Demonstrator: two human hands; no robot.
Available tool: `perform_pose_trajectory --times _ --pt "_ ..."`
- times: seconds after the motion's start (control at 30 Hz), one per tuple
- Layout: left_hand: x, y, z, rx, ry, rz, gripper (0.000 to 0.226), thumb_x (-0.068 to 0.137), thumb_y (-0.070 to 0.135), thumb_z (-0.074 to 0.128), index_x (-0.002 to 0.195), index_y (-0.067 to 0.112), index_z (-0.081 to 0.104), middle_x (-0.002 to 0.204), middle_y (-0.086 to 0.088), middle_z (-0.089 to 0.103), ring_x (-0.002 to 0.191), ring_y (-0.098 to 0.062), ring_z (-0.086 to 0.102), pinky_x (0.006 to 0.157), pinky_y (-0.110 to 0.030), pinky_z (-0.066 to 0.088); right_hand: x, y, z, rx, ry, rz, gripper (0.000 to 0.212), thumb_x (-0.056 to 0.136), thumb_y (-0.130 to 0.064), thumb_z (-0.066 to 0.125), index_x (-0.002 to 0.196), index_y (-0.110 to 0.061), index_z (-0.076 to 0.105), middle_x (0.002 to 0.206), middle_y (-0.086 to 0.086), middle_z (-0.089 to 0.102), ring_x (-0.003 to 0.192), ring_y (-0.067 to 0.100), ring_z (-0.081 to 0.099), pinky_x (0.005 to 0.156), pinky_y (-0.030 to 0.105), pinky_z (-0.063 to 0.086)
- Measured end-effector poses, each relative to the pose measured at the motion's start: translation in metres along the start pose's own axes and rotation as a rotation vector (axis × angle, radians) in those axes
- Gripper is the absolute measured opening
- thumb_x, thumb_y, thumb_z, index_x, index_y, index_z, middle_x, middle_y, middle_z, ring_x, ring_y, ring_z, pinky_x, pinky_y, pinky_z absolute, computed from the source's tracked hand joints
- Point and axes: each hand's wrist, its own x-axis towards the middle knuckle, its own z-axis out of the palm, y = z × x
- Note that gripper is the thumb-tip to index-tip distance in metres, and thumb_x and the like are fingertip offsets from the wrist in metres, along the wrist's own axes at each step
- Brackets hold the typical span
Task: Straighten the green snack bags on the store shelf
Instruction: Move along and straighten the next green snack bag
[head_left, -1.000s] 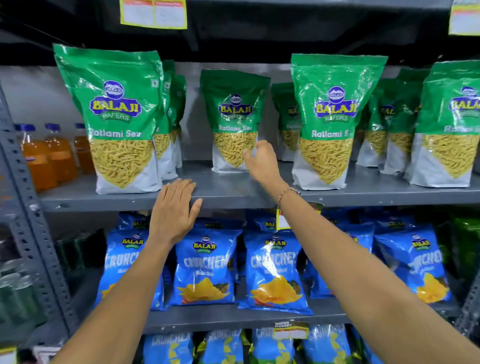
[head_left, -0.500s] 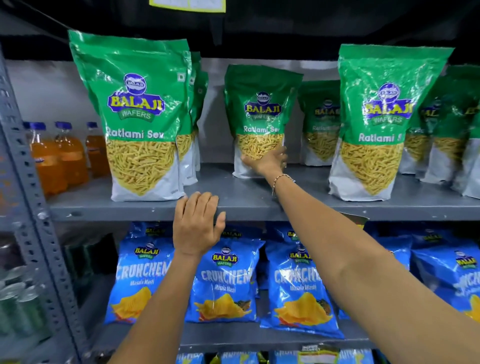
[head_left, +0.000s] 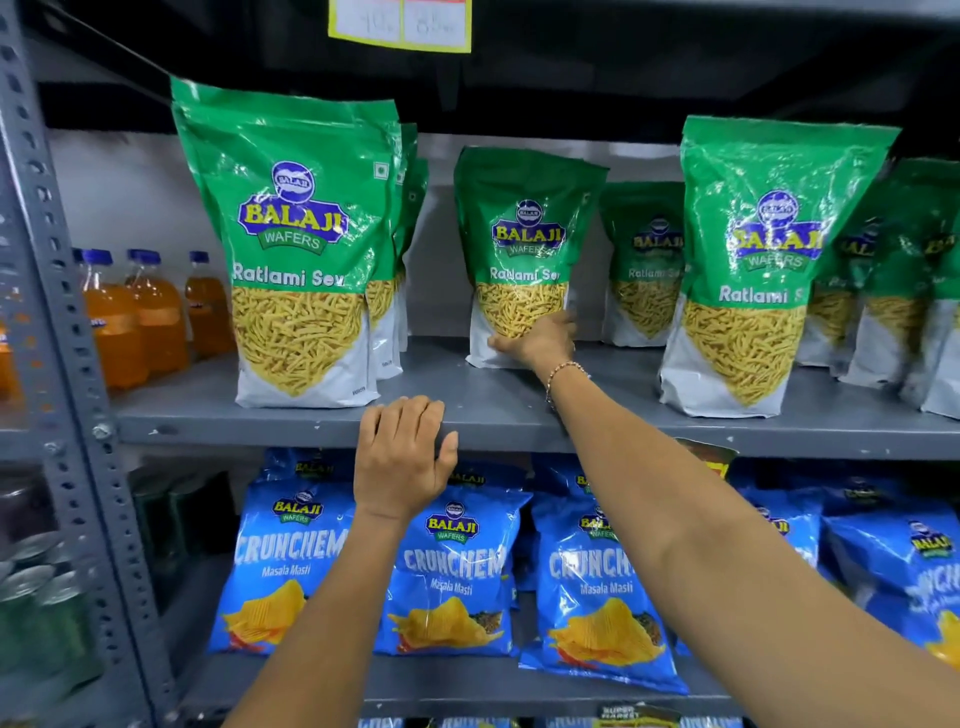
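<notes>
Green Balaji Ratlami Sev bags stand upright on the grey shelf (head_left: 498, 410). A large left bag (head_left: 296, 244) is at the front with more bags behind it. The middle bag (head_left: 524, 244) stands further back, and my right hand (head_left: 540, 343) grips its lower right corner. Another big bag (head_left: 753, 270) stands front right, with a smaller one (head_left: 647, 265) behind and several more at the far right edge. My left hand (head_left: 402, 457) rests flat on the shelf's front lip, fingers together, holding nothing.
Orange drink bottles (head_left: 150, 317) stand at the shelf's left end. Blue Crunchem chip bags (head_left: 447, 577) fill the shelf below. A perforated grey upright (head_left: 67, 332) runs down the left. A yellow price tag (head_left: 400, 23) hangs from the shelf above.
My right hand reached from in front of the middle bag to its lower right corner and closed on it. The view moved closer and rightwards. My left hand stayed on the shelf edge.
</notes>
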Motion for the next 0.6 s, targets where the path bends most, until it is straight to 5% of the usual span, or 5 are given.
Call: perform_pose_trajectory --times 0.6 --pt "0.011 0.007 -0.032 -0.073 -0.288 -0.088 0.039 0.096 0.033 0.039 0.109 0.003 0.060 0.108 -0.015 0.063 0.095 -0.034 0.056 0.089 -0.043 0.034 -0.076 -0.002 -0.039 0.017 0.061 -0.052 0.108 0.059 -0.046 0.085 0.138 -0.003 0.025 0.142 0.020 0.035 0.128 0.038 0.044 0.102 0.044 0.041"
